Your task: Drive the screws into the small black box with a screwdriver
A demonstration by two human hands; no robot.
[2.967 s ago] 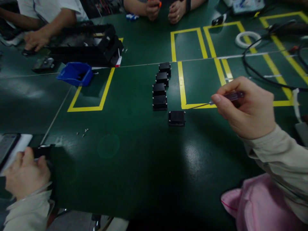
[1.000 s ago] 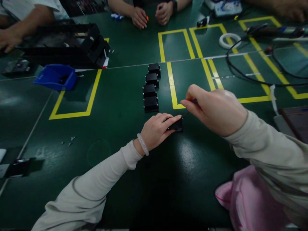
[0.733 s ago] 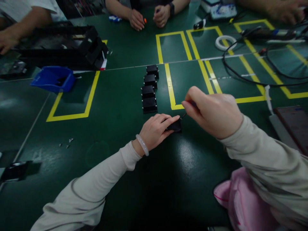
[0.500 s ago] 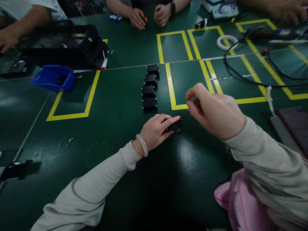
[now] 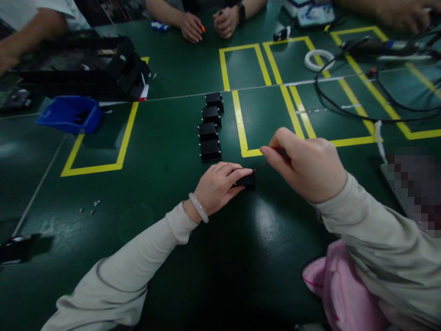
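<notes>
Pink cloth item: one, (image 5: 347, 289), nearer to me than the box I hold and to its right.
Left hand: mine, (image 5: 217, 187), fingers laid over the held box and thumb along its near side, gripping it against the table.
Held box: one, black, (image 5: 246, 180), on the table under my fingers; a bright head shows at its left side. I judge this one to be in progress.
Right hand: mine, (image 5: 305, 161), to the right of the held box, fingers closed round the handle of a driver.
Driver: one, thin shaft, (image 5: 262, 166), tilted, its tip at the far right corner of the held box. I cannot tell whether it is turning.
Loose screws, as they appear: three, (image 5: 92, 212), well to the left of the held box, lying unused.
Row of boxes: four, black, (image 5: 211, 150), beyond the held box and to its left, bright heads at their sides. I judge these done; tightness does not show.
Blue bin: one, (image 5: 93, 117), farther left of the held box, dark pieces inside; I cannot make them out.
Co-worker's hands: two, (image 5: 225, 22), well beyond the held box, across the table.
</notes>
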